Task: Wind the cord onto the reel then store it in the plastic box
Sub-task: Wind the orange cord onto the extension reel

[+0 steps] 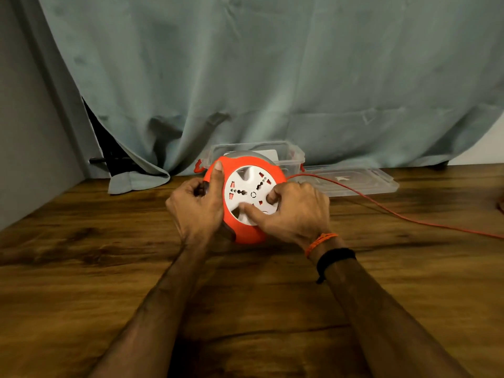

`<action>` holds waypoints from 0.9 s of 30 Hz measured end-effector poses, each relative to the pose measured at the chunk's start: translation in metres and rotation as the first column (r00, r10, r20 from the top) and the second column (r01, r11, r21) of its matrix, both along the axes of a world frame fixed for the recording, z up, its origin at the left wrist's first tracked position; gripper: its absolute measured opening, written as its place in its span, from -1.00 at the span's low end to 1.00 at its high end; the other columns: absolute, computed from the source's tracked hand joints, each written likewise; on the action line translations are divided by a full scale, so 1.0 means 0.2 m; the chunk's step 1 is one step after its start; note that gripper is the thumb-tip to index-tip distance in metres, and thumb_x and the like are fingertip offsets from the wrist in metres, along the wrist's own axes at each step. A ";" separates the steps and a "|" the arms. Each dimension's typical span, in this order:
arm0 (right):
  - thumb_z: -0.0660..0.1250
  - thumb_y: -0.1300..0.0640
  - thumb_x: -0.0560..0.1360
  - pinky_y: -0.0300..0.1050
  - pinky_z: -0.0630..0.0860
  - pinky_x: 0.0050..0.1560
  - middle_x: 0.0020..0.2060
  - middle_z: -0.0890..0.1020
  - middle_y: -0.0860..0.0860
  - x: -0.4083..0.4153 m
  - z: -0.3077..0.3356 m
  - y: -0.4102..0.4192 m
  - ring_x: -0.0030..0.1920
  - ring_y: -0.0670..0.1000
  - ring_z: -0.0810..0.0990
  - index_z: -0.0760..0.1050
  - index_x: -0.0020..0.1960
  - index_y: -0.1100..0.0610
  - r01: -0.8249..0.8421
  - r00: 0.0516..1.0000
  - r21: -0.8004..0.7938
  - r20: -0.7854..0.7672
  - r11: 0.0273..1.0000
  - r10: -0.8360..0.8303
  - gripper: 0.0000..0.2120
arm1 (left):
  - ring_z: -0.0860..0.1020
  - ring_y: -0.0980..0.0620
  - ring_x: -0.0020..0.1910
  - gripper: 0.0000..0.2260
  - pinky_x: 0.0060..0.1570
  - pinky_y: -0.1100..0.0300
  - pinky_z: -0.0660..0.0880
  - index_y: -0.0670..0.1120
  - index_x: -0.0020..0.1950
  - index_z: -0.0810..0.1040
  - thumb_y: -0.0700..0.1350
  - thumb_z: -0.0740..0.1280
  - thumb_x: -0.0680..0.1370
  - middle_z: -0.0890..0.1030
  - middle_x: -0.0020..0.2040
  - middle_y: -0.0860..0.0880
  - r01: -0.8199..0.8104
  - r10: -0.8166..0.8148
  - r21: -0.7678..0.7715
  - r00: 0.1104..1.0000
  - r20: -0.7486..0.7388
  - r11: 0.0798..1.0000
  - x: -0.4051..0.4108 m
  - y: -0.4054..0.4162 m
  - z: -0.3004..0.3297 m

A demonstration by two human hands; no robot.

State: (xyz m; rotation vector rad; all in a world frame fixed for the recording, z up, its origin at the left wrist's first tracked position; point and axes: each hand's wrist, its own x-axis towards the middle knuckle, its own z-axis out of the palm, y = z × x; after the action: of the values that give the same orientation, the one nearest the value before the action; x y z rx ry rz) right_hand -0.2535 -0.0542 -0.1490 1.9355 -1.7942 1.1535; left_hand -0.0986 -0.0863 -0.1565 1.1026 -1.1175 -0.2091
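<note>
The reel (246, 199), a round orange housing with a white socket face, stands tilted on its edge near the middle of the worktop (81, 268), its flat face turned toward the camera and slightly upward, so its axle points back toward the person. The left hand (197, 207) grips its left rim, thumb laid up along the orange edge and fingers curled round the side. The right hand (296, 210) rests on the white face, fingers bent, with one fingertip hooked into a recess on the disc and the thumb pressed against the lower part of the face. The orange cord (381, 207) leaves the reel at its upper right and runs in a long, nearly straight line across the wood to the right edge of the view.

Just behind the reel sits the clear plastic box (289, 154) with red clips, open at the top; its clear lid (362, 184) lies flat just to the right of it, under the cord's path. The right wrist wears an orange thread and a black band.

The worktop is dark, streaked wood. A grey-green curtain (272, 77) hangs behind it, its hem bunched on the wood at the left, beside a plain grey wall (24, 132).
</note>
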 end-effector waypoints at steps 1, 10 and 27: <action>0.20 -0.53 0.20 -0.13 0.49 -0.18 -0.36 0.59 -0.14 -0.02 0.02 0.00 -0.22 -0.03 0.60 0.53 -0.30 -0.05 -0.036 0.999 0.003 0.032 0.999 0.035 -0.45 | 0.64 -0.02 -0.28 -0.63 -0.17 0.11 0.60 -0.03 -0.28 0.63 0.22 0.36 0.53 0.63 -0.38 0.01 0.008 -0.008 0.011 1.000 0.000 1.000 0.01 0.00 0.00; 0.33 0.05 0.35 0.01 0.55 -0.12 -0.50 0.41 -0.13 -0.10 0.09 0.05 -0.33 0.05 0.55 0.44 0.17 -0.04 -0.250 0.955 0.038 -0.155 0.967 0.253 -0.61 | 0.60 -0.01 -0.36 -0.56 -0.32 0.16 0.53 -0.05 -0.36 0.61 0.27 0.35 0.51 0.63 -0.41 -0.02 0.046 -0.047 0.031 0.999 0.016 0.998 0.01 0.00 0.00; 0.36 -0.09 0.28 -0.04 0.42 -0.05 -0.17 0.65 0.03 -0.12 0.05 0.00 -0.08 0.13 0.59 0.39 0.31 -0.26 -0.130 0.928 0.033 -0.348 0.991 0.133 -0.42 | 0.59 -0.14 -0.35 -0.46 -0.29 -0.03 0.54 -0.15 -0.34 0.62 0.33 0.32 0.45 0.62 -0.40 -0.14 0.136 -0.134 -0.007 0.984 0.118 0.991 0.00 0.01 0.00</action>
State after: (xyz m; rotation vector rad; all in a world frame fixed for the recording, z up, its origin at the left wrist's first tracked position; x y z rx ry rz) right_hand -0.2784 -0.0549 -0.1397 2.1336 -1.5040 0.7720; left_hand -0.0994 -0.0836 -0.1566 1.0375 -1.2991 -0.2441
